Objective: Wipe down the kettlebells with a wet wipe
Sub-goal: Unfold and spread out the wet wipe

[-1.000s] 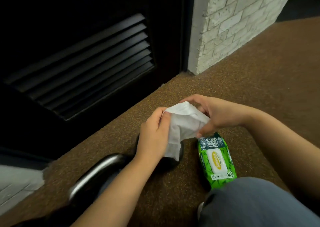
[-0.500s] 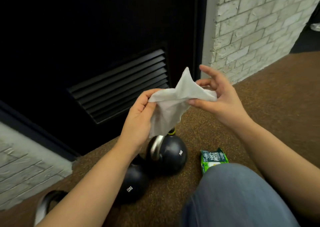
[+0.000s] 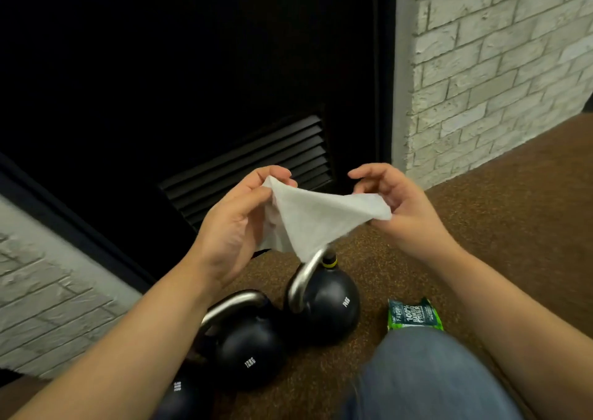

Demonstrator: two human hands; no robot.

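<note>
Pinching the wet wipe (image 3: 324, 217) between left hand (image 3: 234, 223) and right hand (image 3: 394, 207) — spread, ready — kettlebells (image 3: 324, 304) apparently not yet wiped.

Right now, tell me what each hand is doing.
Left hand: holding one end of the wipe.
Right hand: pinching the other end of it.

We are holding both forearms up, our left hand (image 3: 236, 223) and right hand (image 3: 401, 206) each pinching the wet wipe (image 3: 321, 219) stretched between them.
</note>
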